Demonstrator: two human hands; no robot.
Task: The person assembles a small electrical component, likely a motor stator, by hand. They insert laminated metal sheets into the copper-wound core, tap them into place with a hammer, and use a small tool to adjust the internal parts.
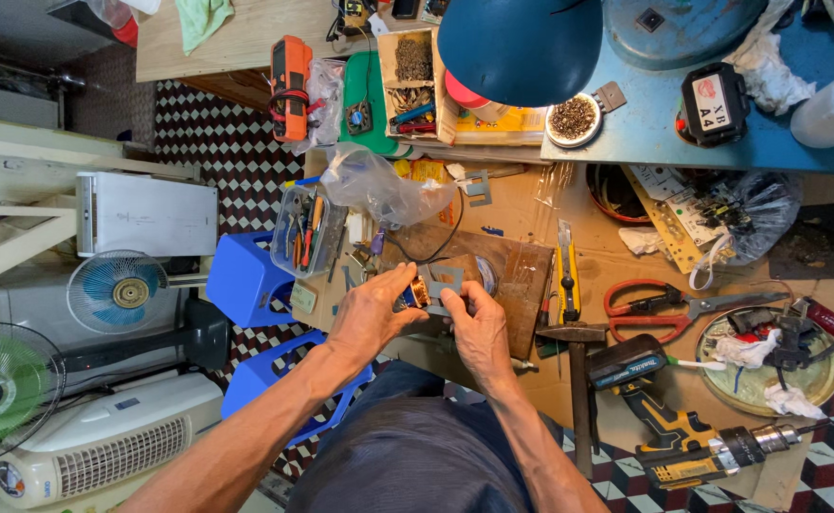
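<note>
— What have the fingers got?
— I see my left hand (371,309) and right hand (474,323) pinching a copper-wound coil (415,293) and flat grey metal plate (443,282) over the wooden board (512,275).
— Axis?
— Probably crosswise; too small to tell.

1. The place is a small repair workshop, its cardboard-covered workbench (616,261) crowded with tools.
2. Red-handled scissors (669,309), a yellow cordless drill (697,446) and an orange multimeter (290,85) lie about.
3. Worn electric fans (118,292) stand on the floor beside it.
</note>
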